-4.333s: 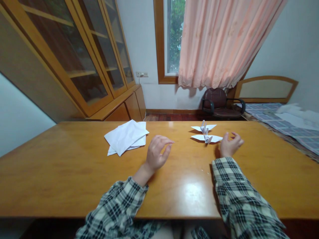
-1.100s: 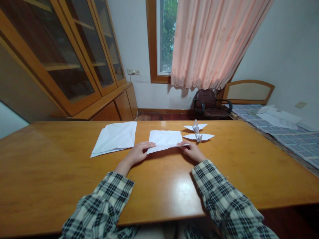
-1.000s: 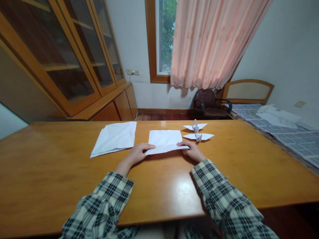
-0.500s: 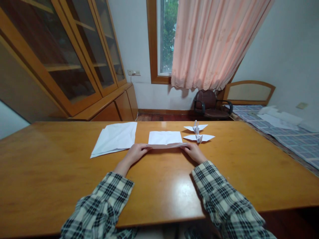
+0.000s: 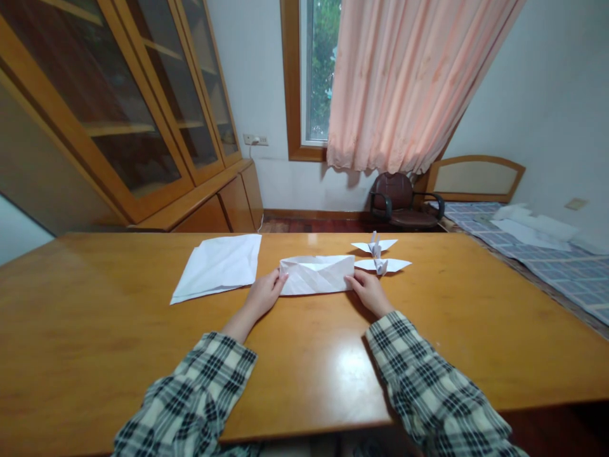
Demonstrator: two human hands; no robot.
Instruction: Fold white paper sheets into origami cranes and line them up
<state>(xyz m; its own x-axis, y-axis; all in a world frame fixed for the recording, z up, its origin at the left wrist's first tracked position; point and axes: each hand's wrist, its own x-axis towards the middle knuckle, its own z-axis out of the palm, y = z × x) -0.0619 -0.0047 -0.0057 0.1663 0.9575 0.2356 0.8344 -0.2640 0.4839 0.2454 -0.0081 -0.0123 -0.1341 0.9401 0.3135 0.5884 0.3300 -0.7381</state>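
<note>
A creased sheet of white paper is held between my two hands over the middle of the table. Its near part is bent up and over toward the far edge, and fold lines cross its face. My left hand pinches the left end, thumb on top. At the right end, my right hand grips the paper in the same way. Just beyond my right hand stand two folded paper cranes, a nearer crane and a farther crane, wings spread. A stack of white paper sheets lies left of my left hand.
The wooden table spans the view, its near edge close to my body. Behind it are a glass-doored cabinet, a brown armchair, a pink curtain and a bed.
The near edge of the paper has been lifted and folded away from me, so its creased face now shows. Both hands remain at the paper's ends.
</note>
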